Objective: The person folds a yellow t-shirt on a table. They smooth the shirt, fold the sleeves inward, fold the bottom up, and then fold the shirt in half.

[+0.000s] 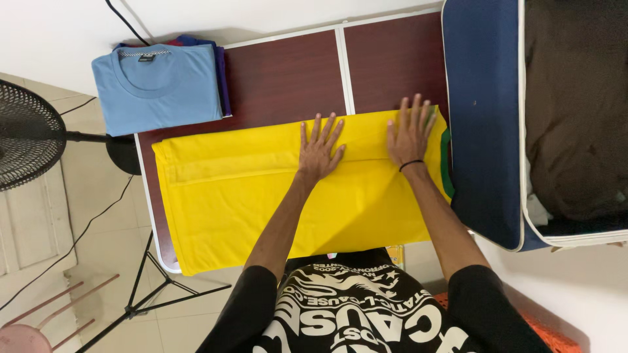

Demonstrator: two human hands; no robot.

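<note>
Dark red tabletop: our left hand and right hand press flat, fingers spread, on folded yellow cloth shirt, long axis left-right, green collar rightward.

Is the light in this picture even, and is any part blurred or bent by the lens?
In the head view the light is soft and even, with no glare on the yellow shirt. Both the left hand and the right hand are sharp and throw only faint shadows. The inside of the open suitcase is dark. The table's edges look slightly slanted, so lens distortion seems mild.
</note>
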